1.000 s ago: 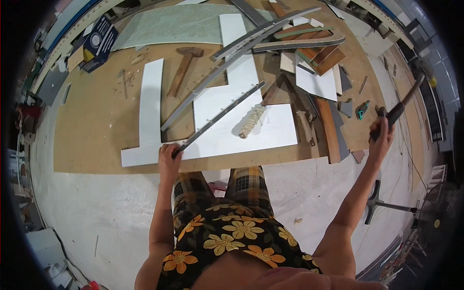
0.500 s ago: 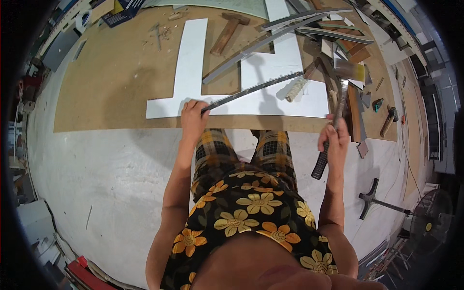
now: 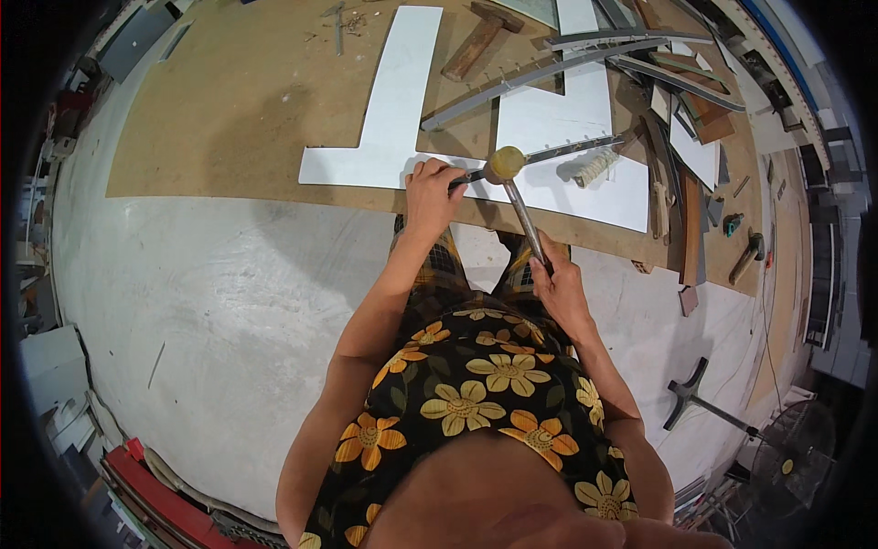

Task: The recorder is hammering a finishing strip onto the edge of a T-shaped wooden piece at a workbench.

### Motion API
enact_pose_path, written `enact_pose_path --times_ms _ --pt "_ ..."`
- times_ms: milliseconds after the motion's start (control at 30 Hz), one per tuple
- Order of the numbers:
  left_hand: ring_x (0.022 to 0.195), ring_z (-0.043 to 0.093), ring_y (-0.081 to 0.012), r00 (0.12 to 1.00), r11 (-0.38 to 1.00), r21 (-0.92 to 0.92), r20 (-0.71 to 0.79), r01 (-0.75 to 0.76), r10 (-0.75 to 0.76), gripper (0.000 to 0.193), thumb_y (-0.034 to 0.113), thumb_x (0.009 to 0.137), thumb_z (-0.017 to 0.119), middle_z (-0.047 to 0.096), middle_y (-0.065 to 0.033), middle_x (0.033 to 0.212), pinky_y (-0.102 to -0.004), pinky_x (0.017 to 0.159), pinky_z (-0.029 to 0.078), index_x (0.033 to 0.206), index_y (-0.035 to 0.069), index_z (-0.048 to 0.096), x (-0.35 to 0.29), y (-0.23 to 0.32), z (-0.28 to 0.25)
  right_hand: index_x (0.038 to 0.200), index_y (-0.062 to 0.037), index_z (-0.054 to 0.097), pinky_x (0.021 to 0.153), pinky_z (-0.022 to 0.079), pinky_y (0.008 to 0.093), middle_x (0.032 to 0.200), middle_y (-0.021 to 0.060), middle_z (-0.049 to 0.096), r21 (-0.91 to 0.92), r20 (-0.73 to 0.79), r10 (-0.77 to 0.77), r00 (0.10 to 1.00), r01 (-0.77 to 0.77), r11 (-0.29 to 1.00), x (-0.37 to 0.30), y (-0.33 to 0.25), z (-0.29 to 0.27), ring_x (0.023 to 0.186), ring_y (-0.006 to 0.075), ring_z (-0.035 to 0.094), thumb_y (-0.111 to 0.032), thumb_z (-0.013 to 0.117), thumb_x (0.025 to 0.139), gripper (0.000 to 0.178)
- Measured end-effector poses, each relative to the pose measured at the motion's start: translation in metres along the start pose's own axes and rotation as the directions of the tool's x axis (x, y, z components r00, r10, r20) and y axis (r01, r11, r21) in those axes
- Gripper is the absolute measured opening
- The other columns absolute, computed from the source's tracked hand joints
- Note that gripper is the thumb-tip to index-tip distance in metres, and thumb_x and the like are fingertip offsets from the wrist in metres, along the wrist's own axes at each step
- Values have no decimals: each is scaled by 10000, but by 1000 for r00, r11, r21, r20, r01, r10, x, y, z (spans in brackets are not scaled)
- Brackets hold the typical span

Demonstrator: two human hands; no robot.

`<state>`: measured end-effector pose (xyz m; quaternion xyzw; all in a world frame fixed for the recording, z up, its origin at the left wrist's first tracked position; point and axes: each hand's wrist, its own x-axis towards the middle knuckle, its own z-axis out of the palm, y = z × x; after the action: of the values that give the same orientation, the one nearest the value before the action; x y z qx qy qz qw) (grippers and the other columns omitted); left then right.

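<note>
Several nails (image 3: 569,143) stand proud along the dark strip (image 3: 560,151), apparently not yet driven; left hand (image 3: 428,194) pinches its near-left end, right hand (image 3: 561,287) grips a mallet (image 3: 505,166).

Legible texts, labels, brands, numbers and signs: none. The fan (image 3: 812,446) at lower right bore one round yellow badge (image 3: 787,467) at its hub, too small for any lettering to be made out. The yellow-faced mallet (image 3: 517,203) showed no readable mark on head or handle; the white panel (image 3: 395,96) likewise carried no readable inscription.
</note>
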<state>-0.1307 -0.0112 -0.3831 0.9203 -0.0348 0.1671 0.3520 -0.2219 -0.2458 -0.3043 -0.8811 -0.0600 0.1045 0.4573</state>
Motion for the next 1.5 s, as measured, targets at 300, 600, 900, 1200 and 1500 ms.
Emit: enact_pose_path --times_ms 300,600,900,1200,1500 --pt "955 556 -274 992 994 -31 -73 103 -105 194 162 674 795 629 -53 944 -439 840 371 847 100 733 1 9 9 1376 -35 474 618 492 381 793 287 606 -93 26 -29 999 31 995 17 -2 16 603 362 586 -81 584 922 470" --pt "940 553 -267 988 995 7 -121 96 -95 149 146 670 774 644 -49 924 -441 860 346 803 96 729 -1 12 15 1371 -25 479 610 482 332 794 274 603 -81 46 14 999 -11 997 15 -4 12 572 257 539 -84 588 924 463" --pt "916 554 -251 993 995 28 -82 91 -88 128 150 685 778 649 -36 903 -433 857 334 802 137 727 6 15 17 1374 -34 480 558 459 318 771 254 586 -1 0 1 1000 -1 1000 13 7 11 530 214 468 -85 588 925 464" --pt "931 557 -254 992 994 45 -85 95 -91 123 170 698 781 657 -36 920 -438 869 333 798 122 728 7 15 20 1367 -49 491 603 485 368 800 287 608 -109 -44 -122 992 117 987 16 8 10 578 337 562 -110 597 924 459" --pt "931 554 -252 991 992 39 -74 118 -114 121 200 688 782 661 -23 924 -444 892 330 772 130 732 6 15 18 1363 -49 498 608 484 390 749 268 608 -128 -28 -86 996 81 988 18 16 10 628 395 600 -116 594 923 455"
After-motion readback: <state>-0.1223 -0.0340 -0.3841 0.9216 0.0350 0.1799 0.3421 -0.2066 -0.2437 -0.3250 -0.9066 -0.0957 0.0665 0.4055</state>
